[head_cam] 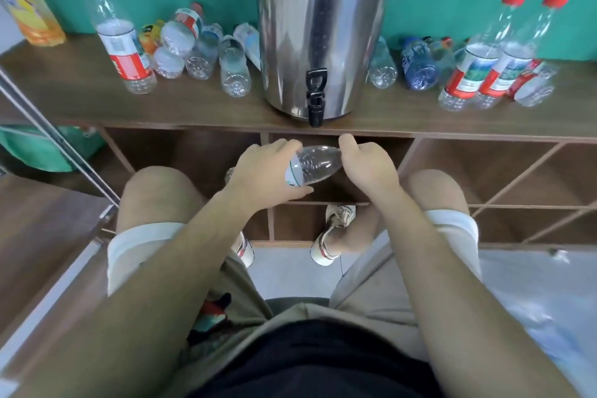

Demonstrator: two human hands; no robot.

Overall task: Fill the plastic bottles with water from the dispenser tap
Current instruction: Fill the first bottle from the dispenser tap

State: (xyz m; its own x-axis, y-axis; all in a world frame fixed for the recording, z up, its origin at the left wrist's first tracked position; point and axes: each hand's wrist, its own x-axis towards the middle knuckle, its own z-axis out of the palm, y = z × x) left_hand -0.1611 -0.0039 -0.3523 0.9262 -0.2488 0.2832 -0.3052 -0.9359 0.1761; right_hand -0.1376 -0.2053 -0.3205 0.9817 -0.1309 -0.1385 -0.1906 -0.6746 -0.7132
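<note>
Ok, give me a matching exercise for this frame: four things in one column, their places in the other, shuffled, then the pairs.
1. clear bottle
2. black tap
3. yellow-labelled bottle
4. blue bottle

a. lying right of the dispenser
b. gripped by left hand and right hand
c. far left on the counter
d. low on the dispenser's front

Pairs: 1-b, 2-d, 3-c, 4-a.

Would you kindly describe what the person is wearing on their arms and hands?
Nothing is worn there. The left hand and right hand are bare, with no gloves, rings or watch visible. The left forearm and right forearm are bare too, with no sleeve in view.
</note>
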